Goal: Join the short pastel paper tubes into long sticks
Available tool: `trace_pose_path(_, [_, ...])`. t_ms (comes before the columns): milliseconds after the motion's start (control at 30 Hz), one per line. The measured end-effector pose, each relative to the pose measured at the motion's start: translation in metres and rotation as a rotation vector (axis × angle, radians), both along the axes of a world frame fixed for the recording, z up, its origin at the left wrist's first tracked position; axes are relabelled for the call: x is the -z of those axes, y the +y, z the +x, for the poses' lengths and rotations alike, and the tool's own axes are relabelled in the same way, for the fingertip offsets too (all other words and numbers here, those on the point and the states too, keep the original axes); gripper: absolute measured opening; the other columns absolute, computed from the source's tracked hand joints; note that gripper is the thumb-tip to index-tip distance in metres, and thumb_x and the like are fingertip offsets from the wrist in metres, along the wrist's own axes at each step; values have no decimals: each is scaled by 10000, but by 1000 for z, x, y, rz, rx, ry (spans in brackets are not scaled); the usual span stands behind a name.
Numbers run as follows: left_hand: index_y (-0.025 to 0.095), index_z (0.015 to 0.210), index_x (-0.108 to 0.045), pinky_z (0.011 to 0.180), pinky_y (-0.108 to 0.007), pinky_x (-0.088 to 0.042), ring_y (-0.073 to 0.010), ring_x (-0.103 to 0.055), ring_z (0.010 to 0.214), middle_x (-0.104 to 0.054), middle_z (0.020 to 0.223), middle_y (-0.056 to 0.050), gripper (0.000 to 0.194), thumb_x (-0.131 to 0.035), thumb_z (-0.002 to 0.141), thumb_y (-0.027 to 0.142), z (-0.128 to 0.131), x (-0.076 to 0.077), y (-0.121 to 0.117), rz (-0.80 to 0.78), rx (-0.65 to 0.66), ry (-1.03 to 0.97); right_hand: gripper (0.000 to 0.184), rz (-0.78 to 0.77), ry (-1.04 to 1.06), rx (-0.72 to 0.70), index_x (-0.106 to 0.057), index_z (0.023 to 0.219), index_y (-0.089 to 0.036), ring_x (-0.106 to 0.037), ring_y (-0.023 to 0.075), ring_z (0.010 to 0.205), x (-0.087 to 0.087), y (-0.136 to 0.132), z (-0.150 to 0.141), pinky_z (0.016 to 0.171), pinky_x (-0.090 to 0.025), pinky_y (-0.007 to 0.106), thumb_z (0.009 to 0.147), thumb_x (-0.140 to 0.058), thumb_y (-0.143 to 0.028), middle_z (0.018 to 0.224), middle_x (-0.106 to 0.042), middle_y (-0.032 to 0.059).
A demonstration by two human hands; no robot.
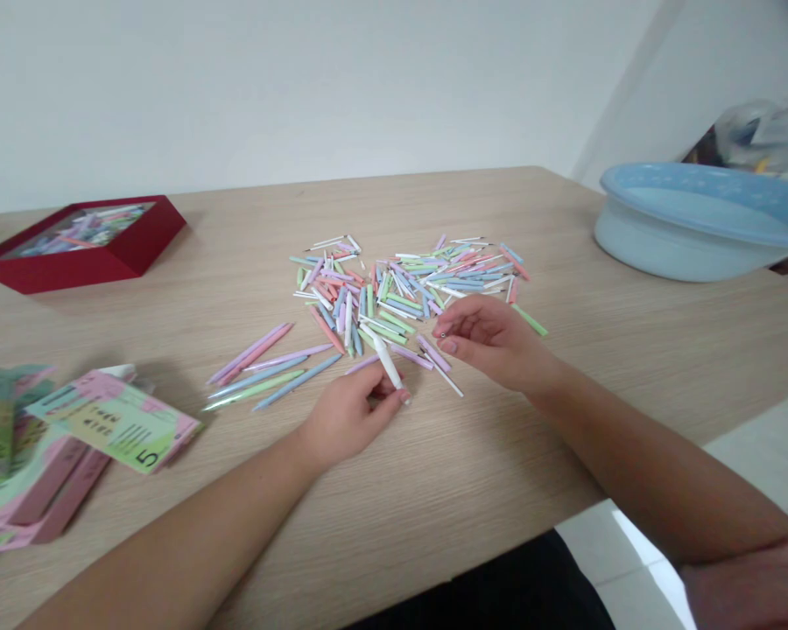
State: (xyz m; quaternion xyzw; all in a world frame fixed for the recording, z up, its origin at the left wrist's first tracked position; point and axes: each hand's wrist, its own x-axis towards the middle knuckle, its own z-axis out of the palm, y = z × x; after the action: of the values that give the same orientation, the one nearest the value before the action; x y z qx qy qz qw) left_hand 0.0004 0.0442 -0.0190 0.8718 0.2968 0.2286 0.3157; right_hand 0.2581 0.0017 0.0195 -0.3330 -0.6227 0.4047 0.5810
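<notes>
My left hand (pixel 361 411) is closed around a white pen barrel (pixel 385 354), which slants up and to the left over the table. My right hand (pixel 492 337) hovers at the near right side of a pile of pen parts (pixel 400 293). Its thumb and fingers are curled together around a tiny dark-tipped piece, too small to name. The pile mixes pink, purple, green, blue and white barrels with thin refills. Just below my right hand lies a white refill (pixel 447 378). Left of the pile, several assembled-looking pens (pixel 279 381) lie side by side.
A red box (pixel 98 262) full of pen parts stands at the back left. Several pink and green printed cartons (pixel 115 420) are heaped at the near left. A light blue basin (pixel 670 236) sits at the right edge of the wooden table (pixel 249 262), against a white wall behind.
</notes>
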Motion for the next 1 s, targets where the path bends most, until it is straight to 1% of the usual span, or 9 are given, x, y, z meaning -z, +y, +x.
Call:
trace_pose_path(133, [210, 1011, -675, 663, -246, -460, -132, -634, 706, -697, 819, 21, 161, -627, 998, 362, 1, 0, 0, -9, 6, -11, 255, -46, -15, 17, -736, 1093, -261, -687, 129, 772, 2, 2, 1, 661, -591, 264, 862, -844, -263, 906, -739, 1])
trace_pose_path(333, [208, 1003, -676, 650, -249, -453, -138, -634, 702, -696, 814, 11, 184, -623, 999, 384, 0, 0, -1, -5, -5, 7, 214, -81, -159, 137, -782, 1116, -254, -666, 139, 750, 4, 3, 6, 623, -565, 265, 929, -774, -358, 901, -749, 27])
trace_pose_path(467, [206, 984, -661, 673, -261, -449, -150, -656, 735, -718, 837, -5, 151, -611, 998, 347, -1, -3, -7, 140, 87, 52, 211, -108, -222, 174, -792, 1098, -260, -659, 145, 719, 7, 3, 7, 626, -568, 277, 941, -755, -396, 881, -745, 31])
trace_pose_path(567, [203, 920, -633, 657, -273, -431, -158, -652, 722, -720, 820, -15, 207, -598, 1008, 387, -1, -4, -9, 255, 133, 112, 237, -134, -255, 181, -788, 1126, -273, -668, 153, 745, 16, 7, 11, 666, -584, 286, 945, -743, -419, 896, -745, 32])
trace_pose_path(700, [207, 944, -640, 669, -274, -443, -169, -668, 754, -726, 843, -25, 236, -569, 1025, 417, 0, -5, -10, 275, 148, 164, 297, -204, -261, 228, -780, 1133, -260, -677, 167, 768, 31, 16, 17, 678, -590, 294, 908, -775, -455, 882, -740, 39])
trace_pose_path(767, [210, 940, -644, 669, -274, -440, -173, -672, 767, -725, 846, -24, 237, -568, 1021, 420, 0, -5, -11, 263, 150, 180, 294, -251, -168, 275, -774, 1087, -266, -675, 155, 769, 31, 19, 15, 683, -590, 284, 866, -819, -456, 878, -736, 28])
trace_pose_path(867, [217, 930, -647, 652, -278, -416, -172, -661, 750, -718, 827, -16, 244, -581, 1007, 439, 0, -4, -11, 226, 127, 177, 230, -265, 149, 260, -741, 1038, -309, -651, 123, 747, 4, 19, 1, 627, -558, 244, 861, -822, -431, 886, -704, -13])
trace_pose_path(933, [220, 932, -647, 644, -275, -403, -166, -646, 736, -711, 812, -9, 242, -600, 992, 450, 0, -4, -10, 164, 96, 154, 193, -213, 264, 167, -720, 1022, -334, -619, 104, 709, -32, 18, -17, 559, -505, 211, 864, -820, -378, 890, -681, -36])
trace_pose_path(1000, [219, 932, -641, 632, -265, -394, -153, -625, 717, -699, 803, 2, 219, -625, 969, 435, 1, -3, -7, 70, 54, 118, 182, -128, 244, 77, -714, 1006, -336, -604, 104, 687, -76, 18, -41, 544, -489, 212, 861, -821, -350, 866, -670, -40])
